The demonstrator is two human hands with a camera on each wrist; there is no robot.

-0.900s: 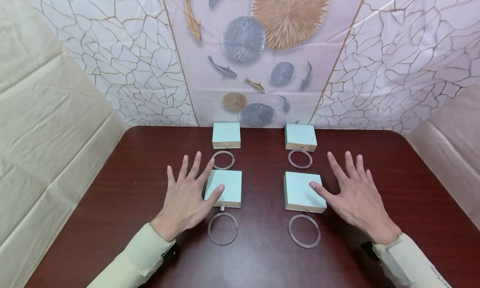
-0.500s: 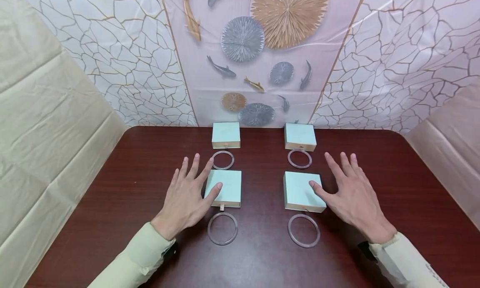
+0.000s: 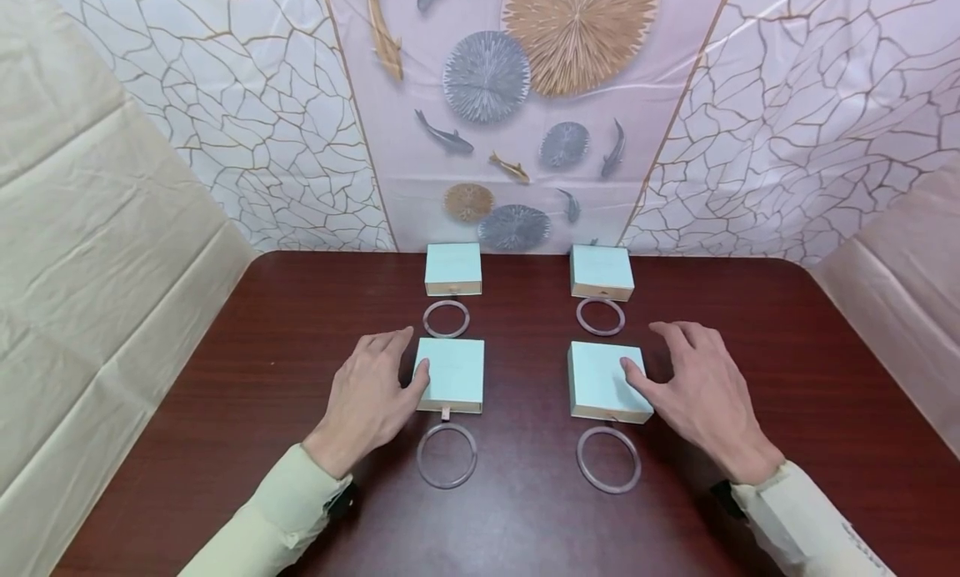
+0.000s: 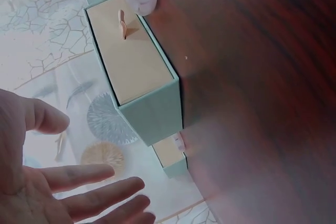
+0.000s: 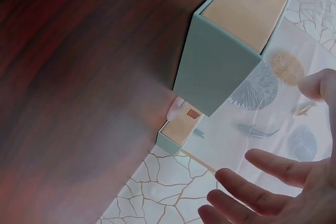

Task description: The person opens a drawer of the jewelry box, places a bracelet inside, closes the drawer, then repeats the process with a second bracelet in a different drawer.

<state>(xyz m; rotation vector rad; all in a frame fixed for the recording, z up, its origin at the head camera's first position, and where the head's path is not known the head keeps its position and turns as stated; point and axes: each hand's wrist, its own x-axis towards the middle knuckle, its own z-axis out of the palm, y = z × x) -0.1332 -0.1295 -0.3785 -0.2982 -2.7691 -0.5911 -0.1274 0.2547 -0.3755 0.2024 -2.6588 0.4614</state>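
My left hand hovers with bent, empty fingers at the left side of a mint-green drawer box, its thumb over the box's left edge. In the left wrist view the box's beige drawer front shows a small ribbon pull, and the fingers stay apart from it. On the other side, my right hand hovers beside a second mint drawer box, thumb above its right part. The right wrist view shows a gap between fingers and box. A greyish bangle lies before the left box, another bangle before the right.
Farther back, two more mint boxes stand near the wall, a left one and a right one. Before them lie a left bangle and a right bangle. The dark red wooden table meets a patterned backdrop.
Both hands have gone from widely spread fingers to more bent, gathered ones. The right hand has shifted slightly left. The boxes and bangles have stayed where they were.
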